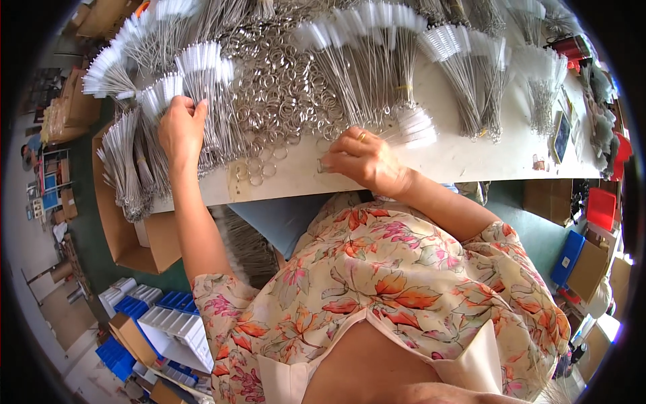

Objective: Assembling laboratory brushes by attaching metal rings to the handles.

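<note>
My left hand (182,133) reaches into bundles of thin wire brushes with white bristle heads (160,93). Its fingers are curled together against the bristles, and what lies between the fingertips is hidden. At the table's front edge my right hand (367,160) is closed, pinching a small metal ring (321,165) between thumb and fingers. Between the hands spreads a large pile of loose metal split rings (272,81), some scattered singly (262,165) near the edge. A small group of brushes (416,126) lies just beyond my right wrist.
More brush bundles (464,57) stand along the pale table (457,158) to the right, near a dark flat device (562,137). An open cardboard box (145,246) sits below the left edge. Blue and white plastic bins (171,330) are on the floor at lower left.
</note>
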Demonstrator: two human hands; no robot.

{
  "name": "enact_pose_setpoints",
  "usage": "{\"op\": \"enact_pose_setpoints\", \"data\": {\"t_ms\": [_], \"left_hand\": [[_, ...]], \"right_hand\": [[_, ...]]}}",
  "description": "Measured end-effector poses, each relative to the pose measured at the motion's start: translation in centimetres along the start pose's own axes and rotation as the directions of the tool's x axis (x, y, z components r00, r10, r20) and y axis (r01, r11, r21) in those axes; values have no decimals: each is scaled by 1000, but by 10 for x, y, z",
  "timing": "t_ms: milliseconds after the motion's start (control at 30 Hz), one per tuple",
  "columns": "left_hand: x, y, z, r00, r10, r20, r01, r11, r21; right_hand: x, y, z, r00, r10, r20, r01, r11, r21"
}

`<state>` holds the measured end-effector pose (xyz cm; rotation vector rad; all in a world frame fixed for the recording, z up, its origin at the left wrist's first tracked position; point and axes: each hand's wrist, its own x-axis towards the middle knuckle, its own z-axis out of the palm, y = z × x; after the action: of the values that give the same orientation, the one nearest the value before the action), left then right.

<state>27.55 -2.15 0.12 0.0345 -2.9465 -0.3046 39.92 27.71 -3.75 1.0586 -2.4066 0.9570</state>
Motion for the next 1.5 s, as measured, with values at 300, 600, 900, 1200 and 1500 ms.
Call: {"op": "enact_pose_setpoints", "data": {"t_ms": [300, 600, 900, 1200, 1500], "left_hand": [[-14, 17, -23, 996, -84, -39, 85, 996, 12], [-29, -11, -23, 972, -100, 214, 234, 272, -934], [-4, -189, -5, 965, -123, 231, 117, 992, 36], [3, -175, -22, 893, -372, 254, 430, 872, -235], [11, -141, -48, 947, -71, -313, -61, 917, -394]], "right_hand": [[74, 81, -42, 779, 617, 110, -561, 765, -317], [85, 99, -54, 529, 819, 222, -839, 544, -9], [9, 112, -183, 544, 711, -446, -511, 702, 496], [-52, 100, -189, 477, 784, -397, -879, 414, -238], [-36, 121, -186, 456, 847, -275, -876, 371, -309]]}}
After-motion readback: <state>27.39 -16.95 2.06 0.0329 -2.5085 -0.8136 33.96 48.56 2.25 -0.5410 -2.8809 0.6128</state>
